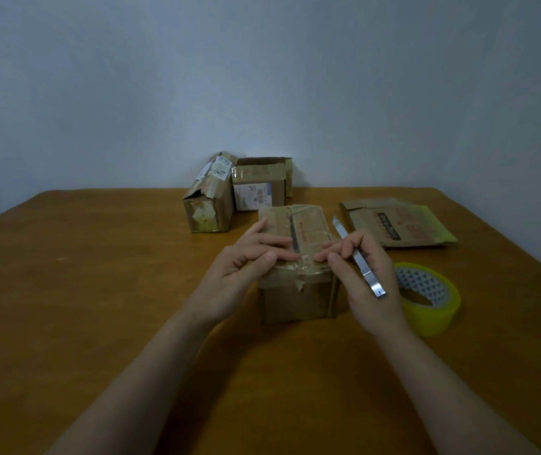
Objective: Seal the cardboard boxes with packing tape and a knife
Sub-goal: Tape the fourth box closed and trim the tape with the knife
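A small cardboard box [297, 300] stands in the middle of the table, its top flaps closed and covered with glossy tape. My left hand [246, 261] lies on the left half of the top, fingers pressing the tape near the centre seam. My right hand [361, 274] touches the right half of the top with its fingertips and grips a slim metal knife [359, 257], blade end pointing up and away. A yellowish roll of packing tape [433, 310] lies flat just right of my right hand.
Two more cardboard boxes stand at the back: a long one [210, 198] with torn tape and one with open top flaps [259, 185]. A flattened cardboard box [397, 221] lies at the right rear. The wooden table [98, 274] meets a plain wall.
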